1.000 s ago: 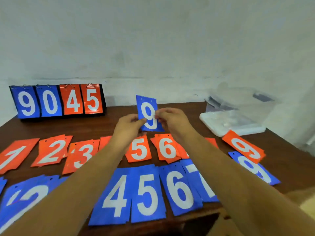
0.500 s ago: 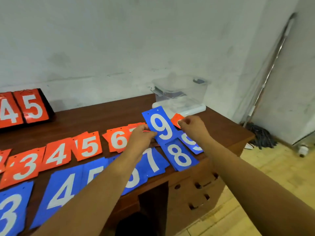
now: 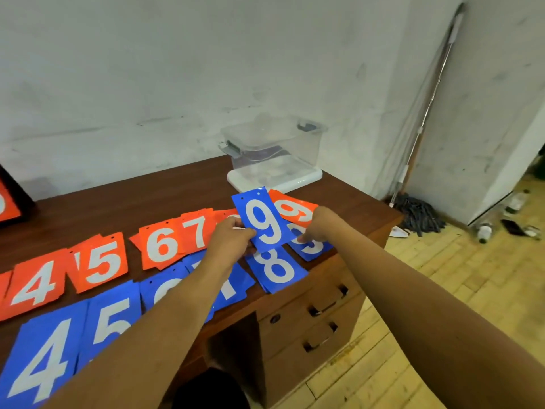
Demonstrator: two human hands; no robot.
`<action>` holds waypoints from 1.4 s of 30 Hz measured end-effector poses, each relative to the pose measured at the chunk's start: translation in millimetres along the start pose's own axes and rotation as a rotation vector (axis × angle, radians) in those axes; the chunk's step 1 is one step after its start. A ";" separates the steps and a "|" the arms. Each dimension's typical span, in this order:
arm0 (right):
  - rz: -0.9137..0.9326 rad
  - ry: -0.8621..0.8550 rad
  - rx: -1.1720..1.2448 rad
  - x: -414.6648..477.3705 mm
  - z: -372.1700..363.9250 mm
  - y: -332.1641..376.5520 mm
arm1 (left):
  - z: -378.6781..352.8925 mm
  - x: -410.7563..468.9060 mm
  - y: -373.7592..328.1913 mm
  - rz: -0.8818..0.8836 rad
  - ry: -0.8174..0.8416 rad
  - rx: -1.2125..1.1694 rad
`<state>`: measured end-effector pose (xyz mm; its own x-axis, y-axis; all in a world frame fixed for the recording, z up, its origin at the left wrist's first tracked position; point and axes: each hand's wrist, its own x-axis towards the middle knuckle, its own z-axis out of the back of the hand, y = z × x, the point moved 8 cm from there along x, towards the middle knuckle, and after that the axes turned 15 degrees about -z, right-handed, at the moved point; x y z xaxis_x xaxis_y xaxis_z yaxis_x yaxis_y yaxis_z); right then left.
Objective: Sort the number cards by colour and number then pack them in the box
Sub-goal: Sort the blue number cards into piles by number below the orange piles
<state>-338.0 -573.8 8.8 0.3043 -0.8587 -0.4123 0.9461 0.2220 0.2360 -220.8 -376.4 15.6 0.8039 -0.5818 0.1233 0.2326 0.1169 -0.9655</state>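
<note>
Both hands pinch one blue 9 card: left hand closed on its left edge, thumb on the face, right hand at its right edge. Right fingertips are blurred, so whether they grip the held card or press on the blue 9 card on the table can't be told for sure. Held card is tilted, two punch holes at the top, raised over the right end of the rows.

Nearest row on the wooden table, blue, left to right: blue 4, blue 5, then a blue 6 and a blue 7 mostly covered by the left forearm, then blue 8 stack near the table's front edge. The tabled blue 9 sits just right of the 8, partly under the right hand.

Next row back, orange: orange 4, orange 5, orange 6, orange 7, overlapping a little. Orange 9 lies behind the right hand, partly hidden by the held card.

Farther back, right rear corner of the table: clear plastic box, open, grey latches, standing on its white lid. No cards visible in it.

Far left edge: black-framed scoreboard with an orange card, cropped.

Floor beyond the table: mop leaning in the wall corner.
</note>
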 end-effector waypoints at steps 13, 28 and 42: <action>-0.015 -0.038 -0.032 0.9 6.5 -18.1 | -12.0 -3.5 1.2 -0.085 0.100 0.306; -0.035 -0.154 0.477 -28.1 25.2 -93.2 | -14.4 -3.6 -3.2 -0.147 0.079 0.330; 0.121 0.316 1.330 -51.0 12.8 -77.9 | -59.0 -30.9 -30.2 -0.031 0.262 -0.251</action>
<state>-428.6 -553.1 22.7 0.5580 -0.6854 -0.4679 0.1473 -0.4730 0.8686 -284.9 -409.4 27.4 0.6237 -0.7721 0.1218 0.0867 -0.0865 -0.9925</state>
